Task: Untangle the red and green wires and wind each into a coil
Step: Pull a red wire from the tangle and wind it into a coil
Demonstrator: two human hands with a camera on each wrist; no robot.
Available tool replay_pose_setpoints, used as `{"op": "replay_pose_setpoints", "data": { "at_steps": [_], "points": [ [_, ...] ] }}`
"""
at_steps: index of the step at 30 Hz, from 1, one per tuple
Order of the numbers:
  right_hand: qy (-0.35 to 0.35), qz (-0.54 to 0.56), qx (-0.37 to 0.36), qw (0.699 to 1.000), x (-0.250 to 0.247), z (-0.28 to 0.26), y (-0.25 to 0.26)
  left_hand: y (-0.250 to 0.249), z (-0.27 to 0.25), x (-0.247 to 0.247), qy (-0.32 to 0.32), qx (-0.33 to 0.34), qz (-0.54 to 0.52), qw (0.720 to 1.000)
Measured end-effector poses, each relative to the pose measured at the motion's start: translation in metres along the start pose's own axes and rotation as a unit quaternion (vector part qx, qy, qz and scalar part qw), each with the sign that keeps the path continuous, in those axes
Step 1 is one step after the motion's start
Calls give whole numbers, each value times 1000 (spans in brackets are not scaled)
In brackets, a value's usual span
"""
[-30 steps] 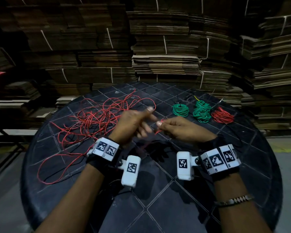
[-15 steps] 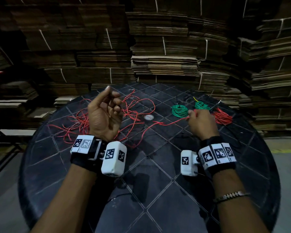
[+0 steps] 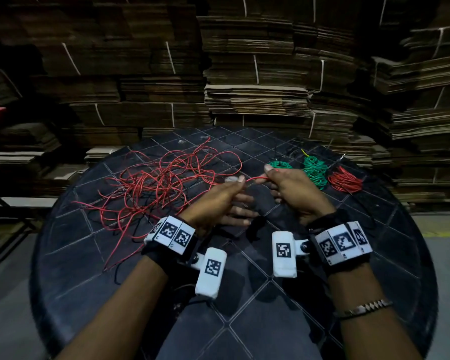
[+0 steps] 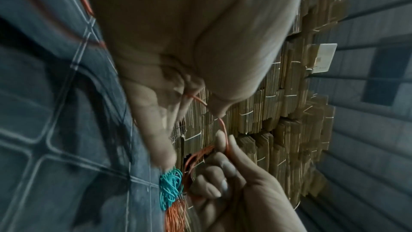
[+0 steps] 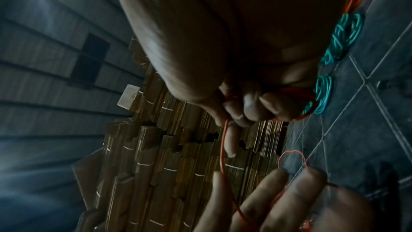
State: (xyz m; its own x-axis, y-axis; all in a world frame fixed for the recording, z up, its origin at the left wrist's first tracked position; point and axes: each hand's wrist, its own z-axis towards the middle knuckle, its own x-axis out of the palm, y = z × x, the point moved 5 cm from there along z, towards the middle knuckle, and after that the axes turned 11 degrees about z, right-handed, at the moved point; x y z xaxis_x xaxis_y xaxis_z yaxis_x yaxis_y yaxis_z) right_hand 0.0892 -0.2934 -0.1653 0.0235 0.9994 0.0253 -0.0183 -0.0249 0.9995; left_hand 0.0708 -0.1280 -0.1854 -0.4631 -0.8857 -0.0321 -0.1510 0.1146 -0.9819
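A loose red wire tangle (image 3: 161, 185) spreads over the left half of the round black table (image 3: 244, 320). One strand (image 3: 255, 178) runs from it to my hands at the table's middle. My left hand (image 3: 238, 183) pinches that strand between thumb and finger. A few centimetres to the right, my right hand (image 3: 269, 175) grips the same strand, and its curled fingers (image 5: 245, 108) hold a few small red loops (image 5: 298, 101). In the left wrist view the wire (image 4: 224, 133) passes from my left fingers into the right hand (image 4: 223, 174).
Two green coils (image 3: 279, 165) (image 3: 313, 170) and a red coil (image 3: 344, 180) lie at the back right, just beyond my right hand. Stacks of flattened cardboard (image 3: 255, 100) rise behind the table. A grey floor surrounds it.
My left hand, which was raised over the tangle, has come down and right to meet the right hand. The right hand drew back slightly from the coils. The stretched strand between them is now short.
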Motion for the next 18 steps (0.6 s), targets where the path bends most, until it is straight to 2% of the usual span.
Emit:
{"op": "replay_pose_setpoints", "data": {
  "at_steps": [3,6,10,13,16,18],
  "points": [
    [35,14,38,999,6,-6,2,-7,4,-13,-50,73,-13,996],
    [95,1,105,990,24,-19,-1,-16,2,-26,-110,148,-14,983],
    [201,31,169,964,51,-31,-8,-19,0,-33,-151,188,-31,970],
    [272,195,168,927,57,-36,4,-15,3,-32,-140,148,-60,977],
    [295,333,138,885,46,-41,21,-4,5,-34,-138,72,-36,987],
    [305,388,98,864,37,-45,31,0,7,-34,-127,52,-16,990]
  ]
}}
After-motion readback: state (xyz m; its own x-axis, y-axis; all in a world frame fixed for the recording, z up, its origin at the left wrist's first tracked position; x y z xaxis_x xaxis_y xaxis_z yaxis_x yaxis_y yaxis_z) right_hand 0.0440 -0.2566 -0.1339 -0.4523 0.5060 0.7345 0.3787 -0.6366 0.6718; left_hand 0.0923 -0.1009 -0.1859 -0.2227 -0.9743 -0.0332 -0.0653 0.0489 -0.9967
